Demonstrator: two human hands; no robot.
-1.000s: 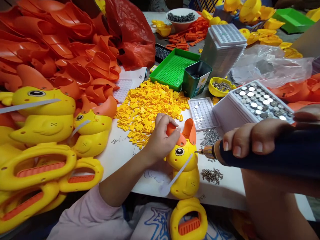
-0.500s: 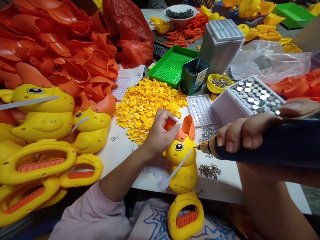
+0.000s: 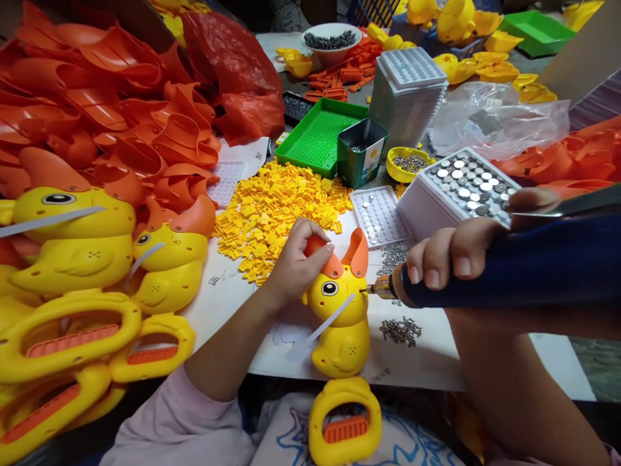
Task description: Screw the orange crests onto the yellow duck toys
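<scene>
A yellow toy duck (image 3: 343, 343) with orange flaps on its head and a ring handle (image 3: 317, 424) below lies at the table's front edge. Closed around the left orange flap, my left hand (image 3: 303, 259) grips the duck by its head. My right hand (image 3: 451, 255) is wrapped round a dark blue electric screwdriver (image 3: 524, 265), held almost level. The driver's bit meets the right side of the duck's head, near the beak. A pale strip (image 3: 325, 317) sticks out from the duck's face. Small screws (image 3: 400, 331) lie in a pile below the driver's tip.
Several similar ducks (image 3: 72, 239) are stacked at the left, below a heap of orange parts (image 3: 107, 110). Behind my left hand spread small yellow pieces (image 3: 276, 207). A green tray (image 3: 315, 133), a dark tin (image 3: 359, 155) and a box of silver discs (image 3: 436, 200) stand further back.
The whole scene has shifted slightly left in the view. My hands, the duck and the screwdriver keep nearly the same arrangement, with the bit still at the duck's head.
</scene>
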